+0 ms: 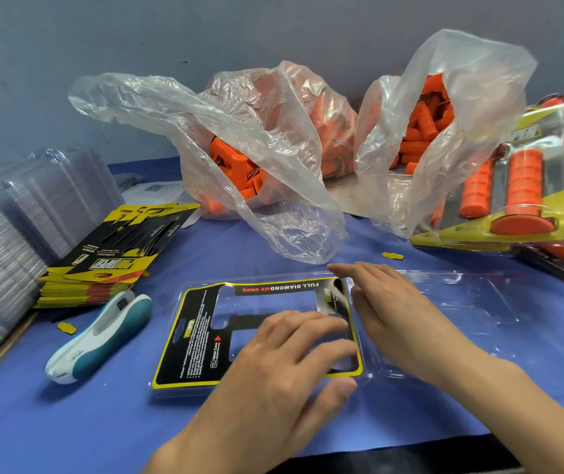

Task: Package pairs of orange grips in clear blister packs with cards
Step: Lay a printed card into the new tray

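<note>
Fairly bright, cool, even light falls from above on the blue table cover (pixel 68 422), leaving only faint, soft shadows beneath the left hand (pixel 284 364) and right hand (pixel 386 309). White glare streaks the crumpled plastic bags (pixel 273 165) and the open blister pack (pixel 462 302) (its clear half barely reads against the cloth). The fingertips of both hands are slightly smeared. Wide-angle bending curves the edges, where the stack of clear trays (pixel 6 241) at left and the finished packs (pixel 520 186) at right are blurred.
</note>
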